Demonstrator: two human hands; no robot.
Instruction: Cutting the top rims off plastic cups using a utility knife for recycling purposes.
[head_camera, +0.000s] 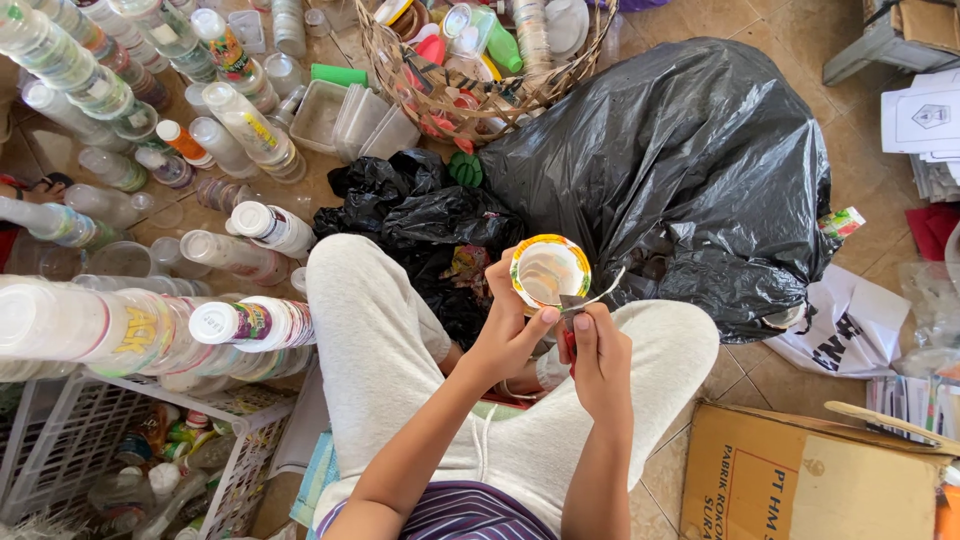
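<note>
I sit cross-legged on the floor, both hands up over my lap. My left hand pinches a small plastic cup by its rim and side, mouth facing me, orange-yellow band around the lip. My right hand is closed around a small cutting tool with a red handle, its blade touching the cup's lower edge where a thin strip curls away. The exact tool type is hard to tell.

The cup looks very light, thin-walled and easy to crush, so I judge a light pinch at the stiffer rim is best, not the soft wall. It is probably slippery.

A black trash bag lies just beyond my knees, with a woven basket behind it and stacked cups at left.
</note>
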